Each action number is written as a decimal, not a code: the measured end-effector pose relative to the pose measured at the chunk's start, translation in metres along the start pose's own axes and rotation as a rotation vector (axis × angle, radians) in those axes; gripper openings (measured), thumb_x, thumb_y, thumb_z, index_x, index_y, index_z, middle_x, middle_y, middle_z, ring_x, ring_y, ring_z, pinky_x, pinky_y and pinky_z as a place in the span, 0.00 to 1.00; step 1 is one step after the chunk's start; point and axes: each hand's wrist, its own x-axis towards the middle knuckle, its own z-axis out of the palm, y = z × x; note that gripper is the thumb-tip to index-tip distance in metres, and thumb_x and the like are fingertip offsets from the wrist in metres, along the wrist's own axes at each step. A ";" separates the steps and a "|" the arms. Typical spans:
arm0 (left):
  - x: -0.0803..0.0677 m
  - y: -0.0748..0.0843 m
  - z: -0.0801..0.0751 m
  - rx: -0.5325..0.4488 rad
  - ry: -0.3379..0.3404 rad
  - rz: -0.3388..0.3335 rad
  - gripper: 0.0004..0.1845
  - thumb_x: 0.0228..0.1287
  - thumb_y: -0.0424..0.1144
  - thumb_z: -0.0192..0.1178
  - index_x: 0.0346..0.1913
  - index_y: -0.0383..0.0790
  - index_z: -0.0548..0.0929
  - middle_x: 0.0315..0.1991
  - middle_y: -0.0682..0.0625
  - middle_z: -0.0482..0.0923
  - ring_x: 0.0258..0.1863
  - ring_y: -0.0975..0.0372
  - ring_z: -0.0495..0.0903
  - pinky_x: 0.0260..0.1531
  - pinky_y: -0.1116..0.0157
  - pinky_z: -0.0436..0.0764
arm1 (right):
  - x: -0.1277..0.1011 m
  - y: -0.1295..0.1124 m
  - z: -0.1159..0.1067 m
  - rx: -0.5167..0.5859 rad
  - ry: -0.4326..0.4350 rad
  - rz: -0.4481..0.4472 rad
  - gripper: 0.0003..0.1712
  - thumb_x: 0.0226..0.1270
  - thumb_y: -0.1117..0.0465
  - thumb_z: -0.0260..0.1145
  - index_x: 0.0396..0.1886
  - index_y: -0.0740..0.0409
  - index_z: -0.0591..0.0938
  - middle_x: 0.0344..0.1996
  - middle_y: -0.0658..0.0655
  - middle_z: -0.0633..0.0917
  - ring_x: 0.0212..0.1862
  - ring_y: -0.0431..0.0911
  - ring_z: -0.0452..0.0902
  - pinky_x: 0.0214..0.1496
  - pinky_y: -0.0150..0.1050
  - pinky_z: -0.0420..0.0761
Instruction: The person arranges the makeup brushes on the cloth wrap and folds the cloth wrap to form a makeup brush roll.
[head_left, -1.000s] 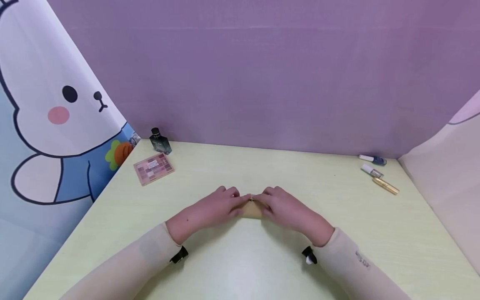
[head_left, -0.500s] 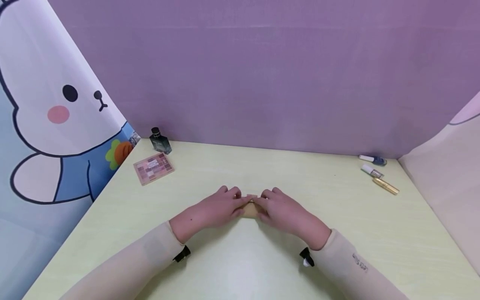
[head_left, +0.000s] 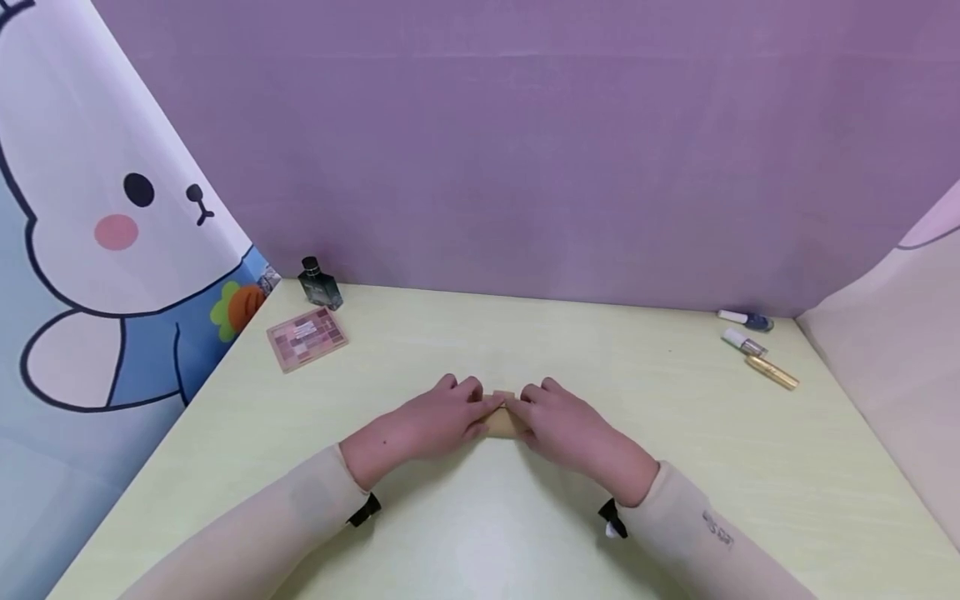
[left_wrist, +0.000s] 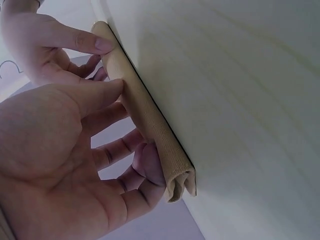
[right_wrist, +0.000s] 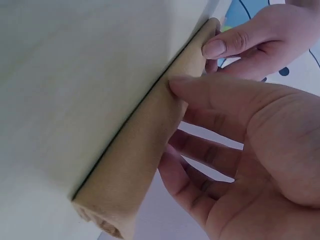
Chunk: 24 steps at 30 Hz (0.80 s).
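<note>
A rolled tan cloth (head_left: 501,427) lies on the table between both hands. My left hand (head_left: 441,422) grips its left part, and my right hand (head_left: 564,427) grips its right part. In the left wrist view, the thumb presses the near side of the cloth roll (left_wrist: 142,115) while the fingers curl behind it. The roll's end looks folded in layers. A dark edge line runs along the cloth roll (right_wrist: 135,150) in the right wrist view, where the right thumb and fingers hold it the same way. Whatever the roll may contain is hidden.
On the pale table (head_left: 480,517), a dark perfume bottle (head_left: 320,285) stands at back left, behind a pink eyeshadow palette (head_left: 307,337). At the right lie two small white-capped bottles, one blue (head_left: 746,320) and one clear (head_left: 744,342), and a gold tube (head_left: 772,372). A purple backdrop (head_left: 510,150) rises behind.
My hands have come slightly closer together on the roll. A small tan piece now shows just beyond the forefingers. Everything else on the table stays put.
</note>
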 end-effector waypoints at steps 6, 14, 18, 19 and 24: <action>0.005 -0.009 -0.001 -0.023 0.032 0.025 0.27 0.84 0.42 0.57 0.81 0.51 0.71 0.57 0.48 0.77 0.44 0.57 0.68 0.43 0.64 0.78 | 0.002 0.004 0.004 -0.003 0.039 0.028 0.29 0.65 0.62 0.79 0.66 0.58 0.85 0.44 0.57 0.89 0.41 0.51 0.80 0.46 0.41 0.85; -0.006 -0.025 -0.022 -0.099 0.026 0.063 0.31 0.83 0.44 0.58 0.83 0.53 0.67 0.69 0.45 0.78 0.61 0.51 0.78 0.62 0.54 0.85 | -0.002 0.017 -0.013 0.192 -0.035 0.125 0.31 0.74 0.55 0.72 0.73 0.59 0.79 0.56 0.61 0.89 0.54 0.56 0.84 0.60 0.53 0.87; -0.030 -0.037 -0.049 -0.160 0.118 0.092 0.33 0.82 0.48 0.59 0.84 0.53 0.65 0.76 0.44 0.74 0.74 0.48 0.74 0.74 0.46 0.79 | -0.023 0.033 -0.045 0.284 0.015 0.199 0.34 0.80 0.50 0.66 0.78 0.59 0.73 0.66 0.64 0.84 0.66 0.60 0.80 0.73 0.64 0.78; -0.037 -0.040 -0.054 -0.154 0.163 0.094 0.33 0.81 0.49 0.59 0.83 0.53 0.66 0.77 0.44 0.73 0.75 0.47 0.72 0.75 0.45 0.77 | -0.029 0.037 -0.053 0.269 0.051 0.210 0.35 0.81 0.49 0.65 0.79 0.59 0.72 0.68 0.64 0.83 0.68 0.61 0.79 0.74 0.65 0.76; -0.065 -0.056 -0.067 -0.091 0.391 0.037 0.34 0.80 0.54 0.60 0.83 0.57 0.66 0.84 0.48 0.64 0.83 0.47 0.62 0.80 0.38 0.68 | -0.058 0.056 -0.082 0.078 0.229 0.244 0.35 0.79 0.49 0.67 0.78 0.57 0.73 0.69 0.66 0.81 0.70 0.66 0.75 0.70 0.70 0.72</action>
